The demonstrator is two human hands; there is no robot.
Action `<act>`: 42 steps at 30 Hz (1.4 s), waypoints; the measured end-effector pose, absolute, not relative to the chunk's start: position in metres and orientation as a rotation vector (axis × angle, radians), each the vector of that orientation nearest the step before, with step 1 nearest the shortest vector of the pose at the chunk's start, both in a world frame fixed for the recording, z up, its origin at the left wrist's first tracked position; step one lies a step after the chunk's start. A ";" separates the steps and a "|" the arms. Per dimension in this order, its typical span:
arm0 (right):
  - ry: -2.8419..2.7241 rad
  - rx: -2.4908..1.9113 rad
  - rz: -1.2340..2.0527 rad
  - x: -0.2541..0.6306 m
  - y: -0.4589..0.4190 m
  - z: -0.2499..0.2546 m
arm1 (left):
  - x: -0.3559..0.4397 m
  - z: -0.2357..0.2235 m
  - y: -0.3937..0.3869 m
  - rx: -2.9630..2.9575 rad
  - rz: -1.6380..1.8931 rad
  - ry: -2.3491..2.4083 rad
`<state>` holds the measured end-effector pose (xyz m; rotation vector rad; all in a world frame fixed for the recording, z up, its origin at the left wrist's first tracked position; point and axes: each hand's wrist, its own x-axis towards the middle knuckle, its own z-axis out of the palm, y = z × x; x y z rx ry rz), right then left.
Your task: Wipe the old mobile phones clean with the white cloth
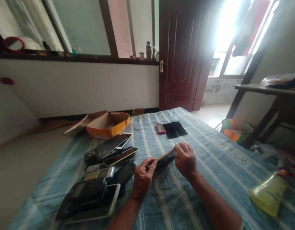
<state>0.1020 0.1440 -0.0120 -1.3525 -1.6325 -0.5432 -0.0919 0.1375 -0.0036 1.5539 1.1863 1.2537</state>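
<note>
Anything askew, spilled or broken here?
Only the pile of phones on the left: stacked at mismatched angles, overlapping, unlike the pink phone and two dark phones lying flat, close together, farther off. No spill or breakage visible.

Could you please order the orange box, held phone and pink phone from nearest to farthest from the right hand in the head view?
1. Held phone: immediately left.
2. Pink phone: ahead, slightly left.
3. Orange box: ahead, far left.
</note>
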 end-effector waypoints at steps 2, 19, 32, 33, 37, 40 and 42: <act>-1.609 -1.343 -0.540 0.105 0.144 -0.013 | -0.091 -0.004 0.137 1.548 1.258 1.188; -1.877 -1.227 -0.506 0.054 0.114 0.010 | -0.088 0.003 0.131 1.563 1.271 1.095; -1.902 -1.229 -0.531 0.052 0.114 0.013 | -0.086 0.001 0.130 1.553 1.256 1.071; -1.891 -1.255 -0.552 0.056 0.116 0.012 | -0.086 0.001 0.130 1.550 1.254 1.078; -1.839 -1.344 -0.619 0.078 0.126 0.009 | -0.086 0.002 0.129 1.549 1.267 1.134; -1.776 -1.424 -0.655 0.095 0.132 0.007 | -0.085 0.003 0.129 1.550 1.276 1.154; -1.741 -1.472 -0.659 0.102 0.135 0.005 | -0.085 0.003 0.129 1.553 1.273 1.149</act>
